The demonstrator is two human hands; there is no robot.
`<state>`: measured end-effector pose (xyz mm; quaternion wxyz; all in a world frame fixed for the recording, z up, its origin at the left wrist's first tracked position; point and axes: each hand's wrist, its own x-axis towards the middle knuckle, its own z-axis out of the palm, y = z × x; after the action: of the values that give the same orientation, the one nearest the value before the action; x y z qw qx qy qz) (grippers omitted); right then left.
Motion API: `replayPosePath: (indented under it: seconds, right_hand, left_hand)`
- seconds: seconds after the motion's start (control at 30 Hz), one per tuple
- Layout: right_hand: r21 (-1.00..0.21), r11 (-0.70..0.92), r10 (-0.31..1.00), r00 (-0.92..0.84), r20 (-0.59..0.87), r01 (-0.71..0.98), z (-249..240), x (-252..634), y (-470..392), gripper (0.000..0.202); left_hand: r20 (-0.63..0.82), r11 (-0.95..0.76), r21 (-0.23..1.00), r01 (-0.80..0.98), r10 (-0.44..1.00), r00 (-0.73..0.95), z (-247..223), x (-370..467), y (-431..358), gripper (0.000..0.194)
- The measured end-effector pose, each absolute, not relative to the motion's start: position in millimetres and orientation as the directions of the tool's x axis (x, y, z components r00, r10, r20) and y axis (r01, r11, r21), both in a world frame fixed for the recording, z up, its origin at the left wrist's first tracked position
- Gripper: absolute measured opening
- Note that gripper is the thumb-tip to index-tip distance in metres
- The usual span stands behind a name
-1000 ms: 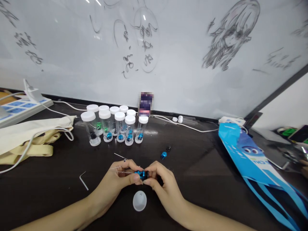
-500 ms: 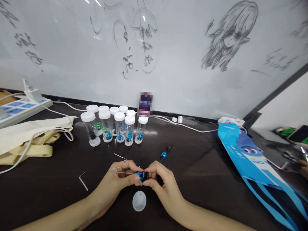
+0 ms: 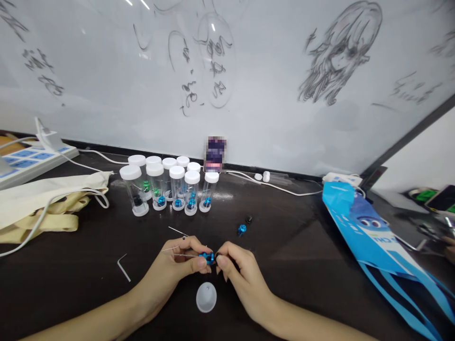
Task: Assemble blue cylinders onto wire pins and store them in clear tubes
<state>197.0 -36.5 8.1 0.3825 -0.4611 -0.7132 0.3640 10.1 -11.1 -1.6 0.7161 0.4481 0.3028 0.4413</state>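
Low in the middle, my left hand pinches a small blue metal part between thumb and fingers. A thin metal rod runs back from it across the palm. Just to its right, my right hand has thumb and fingertips closed on a small black piece, mostly hidden by the fingers. A narrow gap separates the two. Below the hands stands a small translucent white cup. Beyond my right hand lie another blue metal part and a little black part.
Clear tubes with white caps, holding blue, green and black parts, stand at the back. A hex key and a thin rod lie left. A cream cloth bag and power strip are far left, a blue bag right.
My right hand has drawn slightly right, and the black piece has come away from the end of the blue metal part. My left hand has stayed in place.
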Motion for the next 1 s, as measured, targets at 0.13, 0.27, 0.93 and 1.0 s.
replayPosePath:
  seconds: [0.13,0.27,0.93,1.0]
  right_hand:
    - [-0.88,0.328,0.935,-0.254,0.249,0.344,8.3,195.2,-36.5,0.008]
    - [-0.877,0.342,0.931,-0.245,0.269,0.338,8.4,195.1,-36.5,0.006]
    - [-0.89,0.332,0.927,-0.284,0.246,0.313,9.7,197.1,-36.6,0.041]
    - [-0.885,0.332,0.927,-0.287,0.242,0.325,9.0,197.2,-36.1,0.043]
  left_hand:
    - [-0.053,0.227,0.903,-0.366,0.902,0.429,-0.2,8.8,-11.2,0.007]
    - [-0.04,0.216,0.906,-0.365,0.899,0.435,-0.5,9.0,-10.5,0.008]
    - [-0.084,0.236,0.9,-0.365,0.919,0.386,1.5,9.6,-11.1,0.009]
    - [-0.089,0.239,0.9,-0.365,0.919,0.384,1.0,9.9,-11.2,0.009]
